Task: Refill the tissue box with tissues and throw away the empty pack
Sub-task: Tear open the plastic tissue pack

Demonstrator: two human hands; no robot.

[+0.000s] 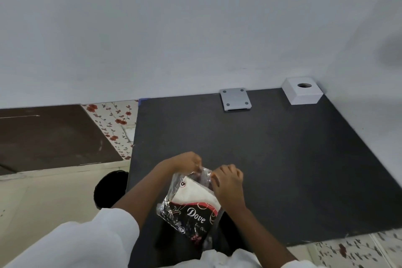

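A clear plastic tissue pack with black and red print and white tissues inside is held above the near part of the dark table. My left hand pinches the pack's top edge on the left. My right hand grips the top edge on the right. The white tissue box cover, with a round hole in its top, stands at the table's far right corner. A flat grey base plate lies at the far edge, left of the cover.
A black round bin stands on the floor just left of the table. A brown board and flowered floor covering lie at the left. A pale wall runs behind the table and along its right side.
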